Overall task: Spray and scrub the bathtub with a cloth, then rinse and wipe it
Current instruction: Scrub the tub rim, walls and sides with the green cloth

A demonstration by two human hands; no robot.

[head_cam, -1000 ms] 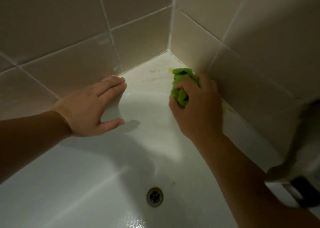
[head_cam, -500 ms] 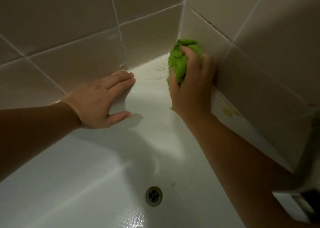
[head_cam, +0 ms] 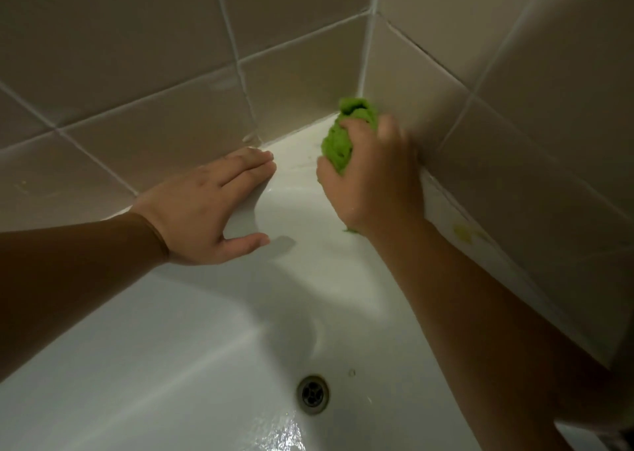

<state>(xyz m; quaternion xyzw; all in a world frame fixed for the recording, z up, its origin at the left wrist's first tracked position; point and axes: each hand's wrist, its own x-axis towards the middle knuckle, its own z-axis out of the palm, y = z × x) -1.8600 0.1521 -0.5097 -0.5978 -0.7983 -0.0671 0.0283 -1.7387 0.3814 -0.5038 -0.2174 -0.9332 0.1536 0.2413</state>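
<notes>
The white bathtub fills the lower view, its rim meeting beige tiles at a far corner. My right hand grips a bunched green cloth and presses it onto the rim in that corner, against the right wall. My left hand rests flat on the left rim with straight fingers, thumb spread down over the inner edge. Part of the cloth is hidden under my right palm.
Tiled walls close in on the left and right. A metal drain sits in the wet tub floor below. Yellowish smears mark the right rim near my forearm.
My right hand has rubbed the cloth from the rim up onto the corner tiles, then back down onto the rim. My left hand stays on the left rim.
</notes>
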